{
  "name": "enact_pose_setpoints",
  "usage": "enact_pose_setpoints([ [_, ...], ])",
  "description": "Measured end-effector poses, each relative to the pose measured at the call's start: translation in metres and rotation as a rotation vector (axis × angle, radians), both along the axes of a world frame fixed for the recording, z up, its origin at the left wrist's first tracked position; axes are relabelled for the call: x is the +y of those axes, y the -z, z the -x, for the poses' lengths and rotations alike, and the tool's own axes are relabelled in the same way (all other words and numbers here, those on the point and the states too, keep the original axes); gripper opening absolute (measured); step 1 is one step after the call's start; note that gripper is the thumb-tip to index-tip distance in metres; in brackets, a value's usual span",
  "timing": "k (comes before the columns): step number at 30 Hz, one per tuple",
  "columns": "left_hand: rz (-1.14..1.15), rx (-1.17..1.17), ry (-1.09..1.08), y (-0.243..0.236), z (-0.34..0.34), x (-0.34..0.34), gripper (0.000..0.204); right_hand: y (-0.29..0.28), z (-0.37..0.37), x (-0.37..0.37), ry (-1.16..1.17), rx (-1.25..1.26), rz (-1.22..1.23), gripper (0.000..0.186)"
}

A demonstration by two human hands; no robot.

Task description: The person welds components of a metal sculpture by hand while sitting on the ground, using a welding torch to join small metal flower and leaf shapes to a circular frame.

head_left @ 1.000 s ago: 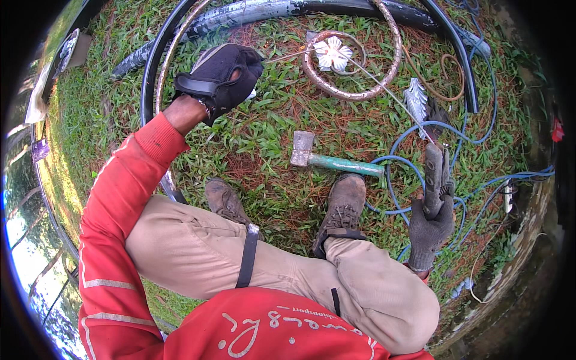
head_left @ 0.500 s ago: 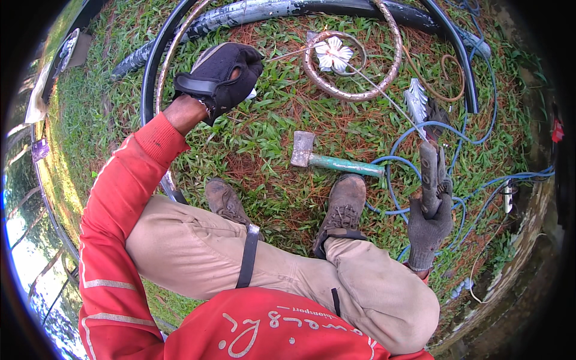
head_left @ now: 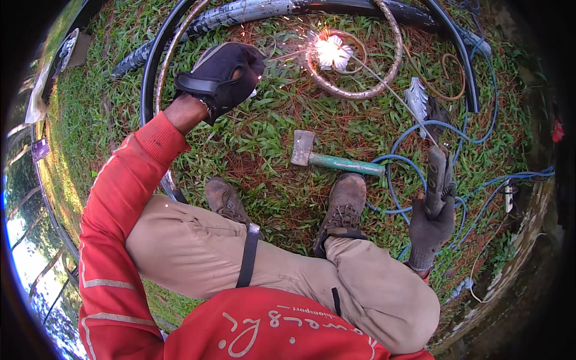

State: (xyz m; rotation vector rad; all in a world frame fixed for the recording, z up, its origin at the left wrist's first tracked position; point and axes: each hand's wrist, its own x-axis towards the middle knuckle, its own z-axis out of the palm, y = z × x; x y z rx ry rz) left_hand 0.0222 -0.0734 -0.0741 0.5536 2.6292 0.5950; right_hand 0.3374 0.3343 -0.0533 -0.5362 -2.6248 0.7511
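My right hand, in a gray glove, grips a dark electrode holder with a long thin welding rod reaching up-left to a silver flower piece, where bright sparks fly. The flower sits in a small coil inside a larger scrolled metal ring. My left hand, in a black glove, is closed around a thin metal rod that runs toward the sparks. A silver leaf piece lies right of the ring. A hammer with a green handle lies below.
Curved black bars and a worn dark pipe lie around the metal pieces on grass. Blue cables loop on the right beside a brown hose. My boots rest below the hammer; a bucket stands at far left.
Bright sparks now burst at the flower piece, where none showed earlier. My right hand and holder have shifted very slightly; my left hand stays in about the same place.
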Motion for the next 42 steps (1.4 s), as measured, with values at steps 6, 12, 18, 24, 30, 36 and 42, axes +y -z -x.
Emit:
enact_pose_setpoints([
  [6, 0.093, 0.110, 0.092, 0.011, 0.005, -0.012, 0.034, -0.010, 0.006, -0.006, 0.106, -0.111, 0.017, 0.040],
  [12, -0.005, 0.082, 0.095, 0.001, -0.004, 0.004, 0.036, -0.009, 0.004, -0.004, 0.089, -0.130, -0.032, 0.041],
  [18, -0.035, 0.121, 0.033, 0.001, -0.003, 0.002, 0.030, -0.012, 0.005, -0.004, 0.096, -0.185, -0.008, 0.044],
  [24, 0.001, 0.104, 0.037, 0.003, 0.001, -0.001, 0.033, -0.007, 0.002, 0.000, 0.106, -0.233, 0.041, 0.054],
  [30, 0.019, 0.126, 0.067, 0.003, 0.004, 0.000, 0.031, -0.008, 0.003, -0.002, 0.100, -0.229, 0.066, 0.056],
  [36, 0.089, 0.144, 0.088, 0.000, 0.005, 0.003, 0.027, -0.006, 0.006, -0.004, 0.068, -0.171, 0.008, 0.036],
  [42, 0.032, 0.248, 0.132, 0.016, 0.007, -0.005, 0.024, -0.002, 0.000, 0.004, 0.087, -0.237, 0.044, 0.054],
])
